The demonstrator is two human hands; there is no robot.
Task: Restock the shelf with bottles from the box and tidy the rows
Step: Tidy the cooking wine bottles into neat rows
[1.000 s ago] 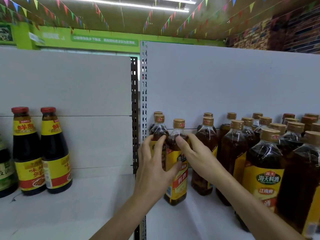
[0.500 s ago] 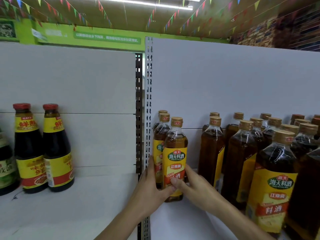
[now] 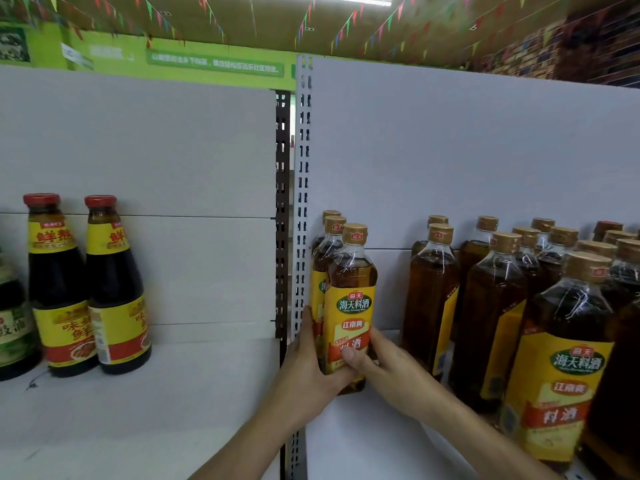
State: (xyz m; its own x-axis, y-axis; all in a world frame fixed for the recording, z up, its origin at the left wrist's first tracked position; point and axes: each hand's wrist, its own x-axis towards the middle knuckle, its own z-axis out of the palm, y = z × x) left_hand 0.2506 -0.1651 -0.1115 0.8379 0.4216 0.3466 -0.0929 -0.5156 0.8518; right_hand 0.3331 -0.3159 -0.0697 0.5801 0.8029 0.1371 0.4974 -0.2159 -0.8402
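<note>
My left hand [image 3: 304, 372] grips the lower left side of the front bottle [image 3: 349, 306], thumb pointing up along its edge; my right hand [image 3: 384, 372] grips the lower right side, thumb pressed across the red band of the label; both hands hold this one bottle. The bottle stands upright on the white shelf [image 3: 363, 441], label facing me, at the head of the leftmost row, just beside the slotted post [image 3: 302, 202]; two more bottles [image 3: 333, 233] of the same kind stand directly behind it. A gap separates this row from the next row [image 3: 433, 289] to the right; further rows of gold-capped bottles fill the right side, the nearest [image 3: 561, 358] with its label forward. Left of the post, two dark sauce bottles [image 3: 86, 289] with red caps stand side by side, touching; a green-labelled bottle [image 3: 14, 327] sits at the far left edge.
</note>
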